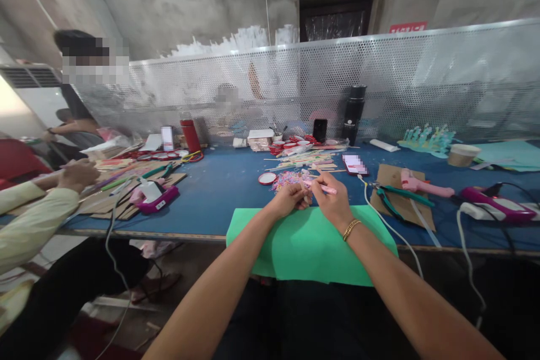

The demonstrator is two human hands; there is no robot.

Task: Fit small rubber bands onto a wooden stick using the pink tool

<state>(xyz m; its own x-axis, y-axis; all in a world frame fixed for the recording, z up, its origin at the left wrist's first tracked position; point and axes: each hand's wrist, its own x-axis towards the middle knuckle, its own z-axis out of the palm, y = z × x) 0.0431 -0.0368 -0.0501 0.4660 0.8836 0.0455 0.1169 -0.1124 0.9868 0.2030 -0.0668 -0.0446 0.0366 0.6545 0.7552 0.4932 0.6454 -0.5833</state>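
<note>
My right hand [334, 202] is closed around a pink pen [328, 189], its tip pointing left toward my other hand. Close beside it, my left hand [287, 201] pinches something small that my fingers hide. Both hands are above the back edge of a green sheet [312, 253], which hangs over the table's front edge. Just behind them lies a heap of small colourful strips [283, 180]. A round white dish with a red rim [267, 179] sits left of the heap.
Wooden sticks [306, 161] and a phone [355, 164] lie behind my hands. To the right are pliers [390, 202], a pink glue gun [426, 184] on cardboard, a paper cup [463, 155] and cables. A co-worker's hands [78, 175] work at the left. A black bottle [353, 115] stands at the back.
</note>
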